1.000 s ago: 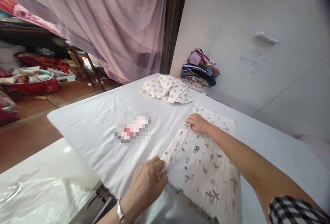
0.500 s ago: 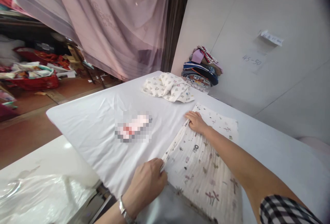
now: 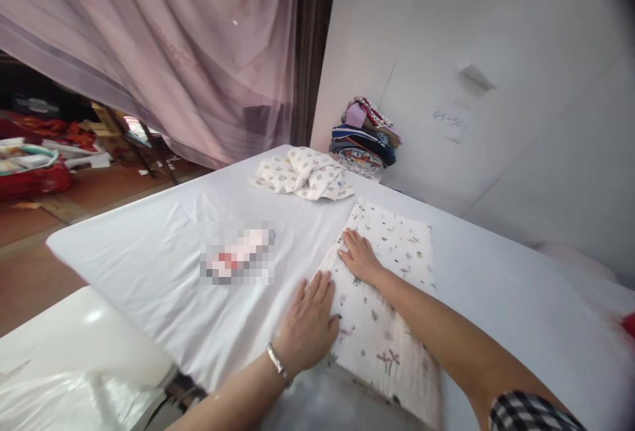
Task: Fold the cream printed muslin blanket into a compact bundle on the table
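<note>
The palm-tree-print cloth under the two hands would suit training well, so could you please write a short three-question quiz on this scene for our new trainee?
1. True or false: on the palm-tree-print cloth, the right hand lies closer to the crumpled grey-patterned cloth than the left hand does.

2. Where is the silver bracelet?
A) on the right wrist
B) on the left wrist
C) on the tabletop

3. Fill the gap: the sleeve on the right arm has a black-and-white ____ pattern.

Key: 1. True; 2. B; 3. checked.
</note>
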Demonstrator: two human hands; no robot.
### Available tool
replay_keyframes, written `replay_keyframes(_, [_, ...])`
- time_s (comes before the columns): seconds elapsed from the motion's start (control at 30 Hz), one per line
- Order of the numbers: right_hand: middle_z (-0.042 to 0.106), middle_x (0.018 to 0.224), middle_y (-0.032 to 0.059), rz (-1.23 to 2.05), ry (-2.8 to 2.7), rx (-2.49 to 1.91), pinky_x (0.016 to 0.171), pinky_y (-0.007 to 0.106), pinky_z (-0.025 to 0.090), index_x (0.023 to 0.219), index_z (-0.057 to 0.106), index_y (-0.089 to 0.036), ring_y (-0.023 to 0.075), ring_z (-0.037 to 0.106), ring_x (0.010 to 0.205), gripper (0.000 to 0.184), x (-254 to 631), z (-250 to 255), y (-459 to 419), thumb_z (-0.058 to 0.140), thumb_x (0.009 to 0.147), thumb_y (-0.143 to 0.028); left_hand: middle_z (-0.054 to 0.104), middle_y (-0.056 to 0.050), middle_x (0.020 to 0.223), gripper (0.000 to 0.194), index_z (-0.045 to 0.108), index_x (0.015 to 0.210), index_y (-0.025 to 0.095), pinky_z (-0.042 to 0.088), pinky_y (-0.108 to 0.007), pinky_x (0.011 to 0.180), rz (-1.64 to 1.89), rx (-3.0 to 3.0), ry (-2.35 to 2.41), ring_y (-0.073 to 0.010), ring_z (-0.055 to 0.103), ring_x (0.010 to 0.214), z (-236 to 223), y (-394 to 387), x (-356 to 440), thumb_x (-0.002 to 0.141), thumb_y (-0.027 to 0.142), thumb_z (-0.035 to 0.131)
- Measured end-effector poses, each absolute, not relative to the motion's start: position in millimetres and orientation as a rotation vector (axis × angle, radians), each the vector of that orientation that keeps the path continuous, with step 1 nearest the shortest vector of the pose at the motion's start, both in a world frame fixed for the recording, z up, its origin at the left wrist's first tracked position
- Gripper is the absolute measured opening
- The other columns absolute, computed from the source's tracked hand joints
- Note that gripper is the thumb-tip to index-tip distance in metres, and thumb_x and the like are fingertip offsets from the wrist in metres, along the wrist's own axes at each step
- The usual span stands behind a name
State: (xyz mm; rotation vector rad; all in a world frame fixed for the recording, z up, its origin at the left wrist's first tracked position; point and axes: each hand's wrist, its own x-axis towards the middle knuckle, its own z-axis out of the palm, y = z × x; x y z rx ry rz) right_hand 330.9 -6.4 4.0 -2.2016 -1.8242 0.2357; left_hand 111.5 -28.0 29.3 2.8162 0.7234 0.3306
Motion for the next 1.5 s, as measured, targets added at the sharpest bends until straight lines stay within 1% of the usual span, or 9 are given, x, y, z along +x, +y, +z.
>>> replay_keyframes(0.13, [0.010,0.149,0.0091,0.253,-1.784,-2.249,0.108,0.046,0.009,0.143,0.018,-0.017,0.0221,0.008,0.137,0.064,359.3,21.6,-18.8,0.032,0.088,-0.048,0.023,-0.009,0.147,0.056,0.034,0.136,0.015,0.019,-0.049,0.109,0.254,2.811,0.779,-0.0268,0.018,0.135,17.2,-23.1,111.2,0.083,0.033,0.037])
replay_keyframes(0.3, [0.012,0.149,0.0116,0.101,-1.532,-2.610,0.107,0.050,0.001,0.141,0.024,-0.013,0.0248,0.004,0.137,0.064,432.7,24.8,-57.3,0.033,0.087,-0.047,0.016,-0.006,0.148,0.056,0.030,0.138,0.016,0.018,-0.049,0.109,0.181,2.815,0.817,-0.0254,0.013,0.136,17.6,-22.4,109.3,0.085,0.034,0.032])
replay_keyframes(0.5, [0.007,0.150,0.0063,0.276,-1.195,-2.797,0.107,0.051,0.006,0.143,0.018,-0.016,0.0227,0.002,0.137,0.071,479.0,6.1,-81.6,0.020,0.086,-0.059,0.015,-0.004,0.148,0.058,0.026,0.140,0.018,0.020,-0.048,0.108,0.180,2.876,0.814,-0.0248,0.014,0.136,10.8,-19.8,112.3,0.086,0.039,0.029])
replay_keyframes(0.67, [0.012,0.149,0.0057,0.386,-1.156,-2.697,0.107,0.052,0.008,0.141,0.026,-0.019,0.0242,0.005,0.137,0.064,477.8,18.7,-82.6,0.025,0.087,-0.054,0.017,-0.004,0.148,0.058,0.031,0.138,0.016,0.021,-0.048,0.108,0.133,2.911,0.852,-0.0248,0.015,0.136,15.2,-20.5,116.2,0.085,0.039,0.030])
replay_keyframes(0.9, [0.028,0.145,0.0007,0.423,-1.170,-2.487,0.111,0.039,0.011,0.136,0.038,-0.023,0.0185,0.018,0.135,0.059,417.6,25.5,-147.0,0.017,0.090,-0.054,0.019,-0.006,0.148,0.058,0.031,0.137,0.014,0.020,-0.049,0.107,0.090,2.916,0.847,-0.0240,0.016,0.136,21.7,-24.1,120.0,0.084,0.038,0.030])
replay_keyframes(1.03, [0.035,0.141,0.0013,0.448,-1.239,-2.197,0.111,0.043,0.007,0.131,0.045,-0.025,0.0190,0.019,0.135,0.055,357.2,15.5,-209.3,0.028,0.088,-0.055,0.020,-0.007,0.148,0.056,0.032,0.135,0.016,0.021,-0.050,0.106,0.105,2.892,0.824,-0.0245,0.016,0.136,20.1,-21.8,121.5,0.084,0.038,0.031])
replay_keyframes(1.17, [0.032,0.143,0.0019,0.368,-1.194,-2.035,0.111,0.042,0.017,0.132,0.043,-0.025,0.0185,0.018,0.135,0.053,314.5,9.8,-261.1,0.035,0.088,-0.053,0.023,-0.009,0.147,0.053,0.036,0.133,0.018,0.022,-0.051,0.105,0.162,2.854,0.771,-0.0260,0.018,0.135,21.4,-20.3,122.2,0.084,0.037,0.036])
replay_keyframes(1.37, [0.027,0.145,0.0068,0.036,-1.434,-2.089,0.107,0.050,0.022,0.139,0.030,-0.023,0.0256,0.020,0.134,0.062,272.4,12.1,-287.9,0.048,0.084,-0.047,0.041,-0.006,0.138,0.048,0.046,0.125,0.021,0.016,-0.048,0.109,0.459,2.832,0.542,-0.0230,0.026,0.132,32.5,-32.5,108.2,0.087,0.047,0.035])
replay_keyframes(1.5, [0.035,0.140,0.0107,-0.190,-1.502,-2.182,0.105,0.049,0.025,0.137,0.033,-0.017,0.0260,0.026,0.132,0.057,260.6,11.4,-280.6,0.047,0.084,-0.034,0.045,-0.005,0.135,0.053,0.048,0.123,0.024,0.015,-0.050,0.109,0.404,2.890,0.331,-0.0241,0.030,0.130,32.1,-35.0,91.3,0.081,0.054,0.045])
